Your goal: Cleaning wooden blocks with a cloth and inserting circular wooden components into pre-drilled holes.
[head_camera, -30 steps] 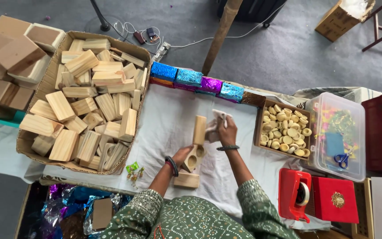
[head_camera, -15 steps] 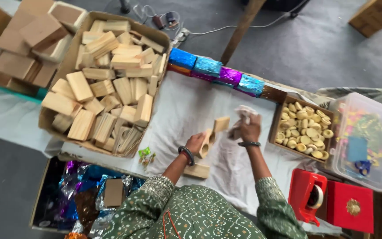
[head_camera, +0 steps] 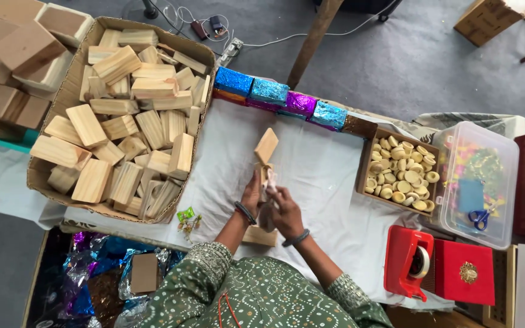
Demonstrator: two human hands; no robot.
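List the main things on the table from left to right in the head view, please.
Cardboard box of wooden blocks → wooden piece held upright in the left hand, right hand beside it → small box of pale round pieces → clear plastic container.

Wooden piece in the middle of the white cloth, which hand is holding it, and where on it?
The left hand grips the wooden piece at its lower end, upper end free. The right hand meets it there too, pinching something small and pale; its exact hold is unclear.
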